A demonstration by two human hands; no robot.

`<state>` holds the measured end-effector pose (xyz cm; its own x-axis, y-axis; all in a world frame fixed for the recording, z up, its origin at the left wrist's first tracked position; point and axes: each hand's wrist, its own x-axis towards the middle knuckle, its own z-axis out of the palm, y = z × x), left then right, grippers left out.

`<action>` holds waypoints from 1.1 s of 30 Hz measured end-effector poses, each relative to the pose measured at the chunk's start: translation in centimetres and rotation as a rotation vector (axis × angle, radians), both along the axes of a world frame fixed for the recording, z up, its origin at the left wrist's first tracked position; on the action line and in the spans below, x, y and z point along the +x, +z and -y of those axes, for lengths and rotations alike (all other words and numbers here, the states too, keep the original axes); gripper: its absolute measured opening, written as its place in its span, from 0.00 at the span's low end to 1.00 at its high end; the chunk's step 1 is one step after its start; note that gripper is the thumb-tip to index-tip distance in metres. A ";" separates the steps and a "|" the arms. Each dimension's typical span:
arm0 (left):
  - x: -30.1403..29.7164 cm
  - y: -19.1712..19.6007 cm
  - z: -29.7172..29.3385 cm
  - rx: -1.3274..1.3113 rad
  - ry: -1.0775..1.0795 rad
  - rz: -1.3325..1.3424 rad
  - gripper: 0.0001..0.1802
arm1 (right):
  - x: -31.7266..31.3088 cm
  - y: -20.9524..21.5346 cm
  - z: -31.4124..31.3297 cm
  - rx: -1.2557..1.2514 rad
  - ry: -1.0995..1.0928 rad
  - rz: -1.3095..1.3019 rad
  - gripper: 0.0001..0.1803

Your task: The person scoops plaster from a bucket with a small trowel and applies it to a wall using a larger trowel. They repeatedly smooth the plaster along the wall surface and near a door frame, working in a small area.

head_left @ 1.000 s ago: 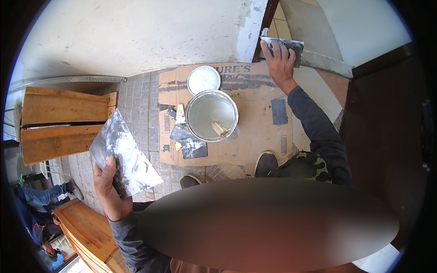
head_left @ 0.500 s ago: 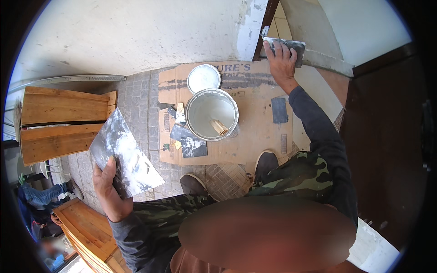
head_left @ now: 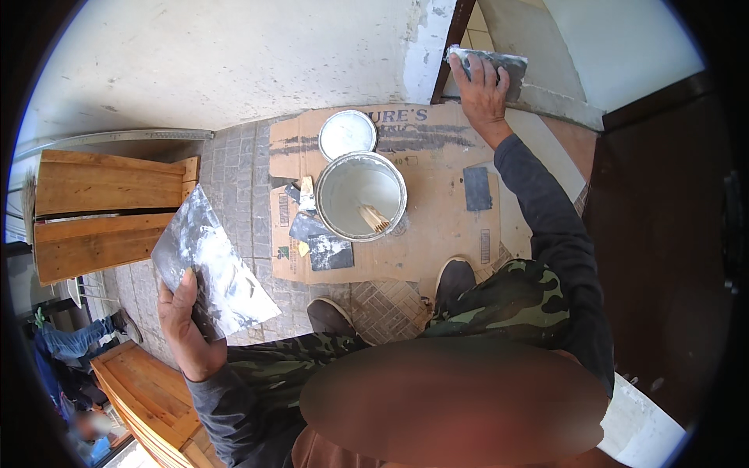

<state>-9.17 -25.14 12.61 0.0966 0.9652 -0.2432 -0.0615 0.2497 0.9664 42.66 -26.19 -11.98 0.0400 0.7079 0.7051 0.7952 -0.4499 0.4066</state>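
Observation:
My left hand grips a thin, dark, flat plate by its lower left side, thumb on top. White putty is smeared over the plate's face. My right arm is stretched far forward. Its hand is closed on a dark rectangular putty spreader, fingers spread across the back. White putty shows along the spreader's far edge, whose left corner is at the dark door-frame edge; whether it touches, I cannot tell. Between my hands stands an open bucket holding pale material and a wooden stick-like piece.
Under the bucket lies flattened cardboard, with a round white lid, a dark sheet and several putty-stained scraps. Wooden furniture stands left. A dark door is at right. Another person's jeans-clad leg shows far left.
My right hand and the spreader have moved slightly farther forward and up along the door-frame edge. My left hand and the plate have hardly moved.

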 end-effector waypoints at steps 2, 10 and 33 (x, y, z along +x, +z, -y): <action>-0.1 0.0 0.0 0.005 0.000 0.015 0.22 | 0.1 -0.3 0.0 -0.016 0.008 0.004 0.28; -0.3 -0.1 0.0 0.004 0.007 -0.002 0.26 | 0.5 -1.4 0.0 -0.035 0.008 0.028 0.27; -0.2 -0.1 -0.3 0.012 -0.045 0.021 0.22 | 2.3 -0.2 1.5 -0.064 0.234 -0.044 0.26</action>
<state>-9.39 -24.82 12.46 0.1444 0.9625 -0.2295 -0.0705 0.2413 0.9679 44.94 -27.70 -12.22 -0.1011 0.7446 0.6598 0.8922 -0.2257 0.3913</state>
